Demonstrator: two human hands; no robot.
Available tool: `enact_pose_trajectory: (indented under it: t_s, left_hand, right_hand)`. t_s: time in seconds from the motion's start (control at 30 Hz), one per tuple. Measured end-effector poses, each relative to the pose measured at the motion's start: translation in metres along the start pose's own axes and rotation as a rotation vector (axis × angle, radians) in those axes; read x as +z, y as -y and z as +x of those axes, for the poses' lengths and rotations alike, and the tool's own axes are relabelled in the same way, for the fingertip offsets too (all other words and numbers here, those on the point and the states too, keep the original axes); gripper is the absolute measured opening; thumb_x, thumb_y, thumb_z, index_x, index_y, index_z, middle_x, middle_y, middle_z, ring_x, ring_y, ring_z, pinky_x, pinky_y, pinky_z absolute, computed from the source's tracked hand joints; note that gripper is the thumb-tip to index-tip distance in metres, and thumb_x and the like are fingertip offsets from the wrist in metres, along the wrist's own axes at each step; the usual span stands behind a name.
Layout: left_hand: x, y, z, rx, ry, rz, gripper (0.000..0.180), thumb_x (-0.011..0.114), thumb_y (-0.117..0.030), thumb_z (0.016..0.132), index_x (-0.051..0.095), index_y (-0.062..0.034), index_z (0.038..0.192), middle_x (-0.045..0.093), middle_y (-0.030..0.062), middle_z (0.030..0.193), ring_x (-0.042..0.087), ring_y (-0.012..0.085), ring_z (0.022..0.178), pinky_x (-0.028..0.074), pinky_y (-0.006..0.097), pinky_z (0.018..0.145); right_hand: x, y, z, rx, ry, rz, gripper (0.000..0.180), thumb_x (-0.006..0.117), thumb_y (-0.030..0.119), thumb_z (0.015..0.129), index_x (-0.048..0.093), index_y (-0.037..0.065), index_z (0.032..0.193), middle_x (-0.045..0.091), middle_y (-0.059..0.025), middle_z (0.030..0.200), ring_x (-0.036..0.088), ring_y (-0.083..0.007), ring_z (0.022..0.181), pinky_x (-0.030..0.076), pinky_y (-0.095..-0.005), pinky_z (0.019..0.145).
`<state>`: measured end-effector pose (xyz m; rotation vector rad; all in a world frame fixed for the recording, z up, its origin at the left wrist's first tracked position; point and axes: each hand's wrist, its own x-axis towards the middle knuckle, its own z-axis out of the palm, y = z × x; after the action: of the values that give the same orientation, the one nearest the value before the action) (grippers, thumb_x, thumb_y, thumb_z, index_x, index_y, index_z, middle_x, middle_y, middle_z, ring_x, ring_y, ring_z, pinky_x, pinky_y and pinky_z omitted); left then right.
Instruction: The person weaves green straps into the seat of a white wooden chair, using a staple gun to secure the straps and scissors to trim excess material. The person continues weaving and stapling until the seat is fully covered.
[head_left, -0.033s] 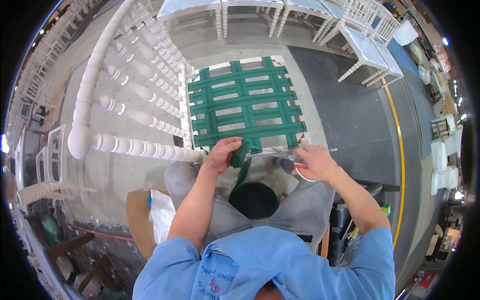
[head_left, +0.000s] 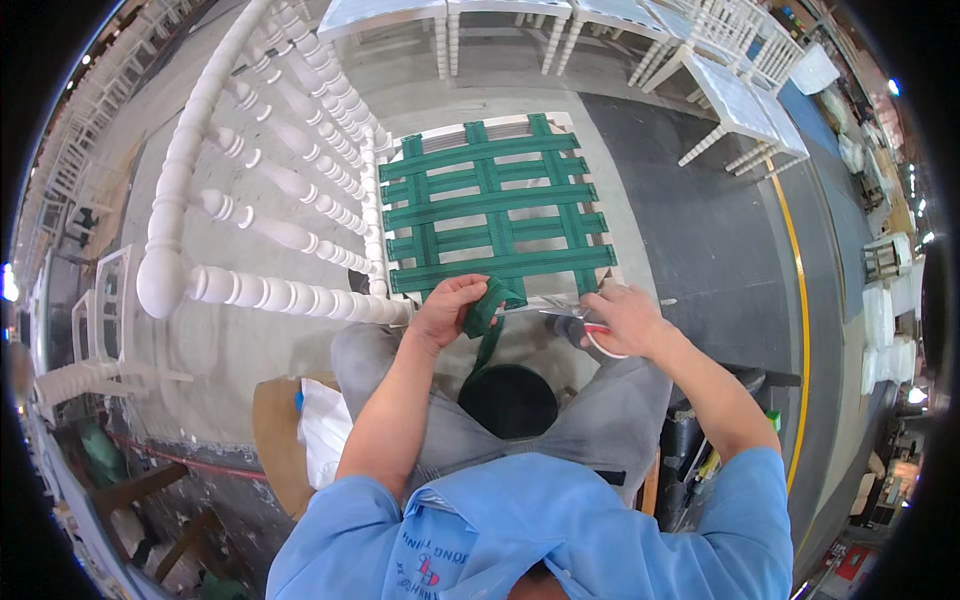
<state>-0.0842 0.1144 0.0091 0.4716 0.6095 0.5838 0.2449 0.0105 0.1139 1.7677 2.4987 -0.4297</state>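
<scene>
A white chair with turned spindles lies in front of me, its seat frame crossed by woven green webbing. At the near edge of the seat, my left hand pinches a folded end of green webbing strap. From there the strap hangs down to a dark round roll of webbing between my thighs. My right hand is closed around scissors with red and white handles. Their blades point left toward the strap, near the seat's edge, and partly blend with the pale frame.
White chairs with light blue seats stand at the far side and far right. Another white chair frame is at the left. Dark tools lie beside my right leg. A yellow line runs along the floor on the right.
</scene>
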Motion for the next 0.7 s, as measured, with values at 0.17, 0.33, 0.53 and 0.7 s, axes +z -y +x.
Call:
enact_pose_trajectory:
  t_s: [0.17,0.33,0.53,0.7]
  left_hand:
    - [-0.002,-0.003,0.004,0.024,0.062,0.016,0.024,0.067,-0.015,0.104,0.068,0.0015,0.122,0.077,0.0141,0.105,0.076,0.0218,0.084,0.065,0.036,0.073]
    - [-0.006,-0.01,0.014,0.0,0.098,0.07,0.025,0.066,-0.016,0.105,0.067,0.0015,0.123,0.078,0.013,0.106,0.076,0.0193,0.088,0.065,0.035,0.075]
    - [-0.005,-0.012,0.012,-0.015,0.063,0.071,0.024,0.066,-0.016,0.105,0.067,0.001,0.122,0.077,0.0132,0.105,0.076,0.0214,0.086,0.065,0.036,0.074]
    - [-0.002,-0.011,0.003,0.055,0.096,0.051,0.023,0.065,-0.015,0.105,0.066,0.0005,0.121,0.076,0.0138,0.104,0.075,0.0239,0.083,0.064,0.038,0.074]
  right_hand:
    - [0.023,-0.009,0.051,-0.158,0.133,-0.128,0.047,0.078,0.05,0.087,0.065,0.022,0.123,0.067,-0.007,0.103,0.067,-0.0289,0.106,0.047,-0.0469,0.091]
    - [0.037,-0.016,0.08,-0.225,0.189,-0.152,0.041,0.078,0.045,0.089,0.065,0.025,0.122,0.066,-0.0046,0.102,0.067,-0.0283,0.106,0.046,-0.0461,0.091]
    - [0.03,-0.023,0.087,-0.285,0.235,-0.08,0.038,0.077,0.045,0.091,0.064,0.023,0.119,0.066,-0.0041,0.098,0.069,-0.0269,0.104,0.046,-0.0453,0.092]
    - [0.035,-0.008,0.09,-0.316,0.116,-0.053,0.045,0.077,0.053,0.089,0.065,0.021,0.119,0.068,-0.0084,0.094,0.071,-0.0332,0.093,0.051,-0.0486,0.083]
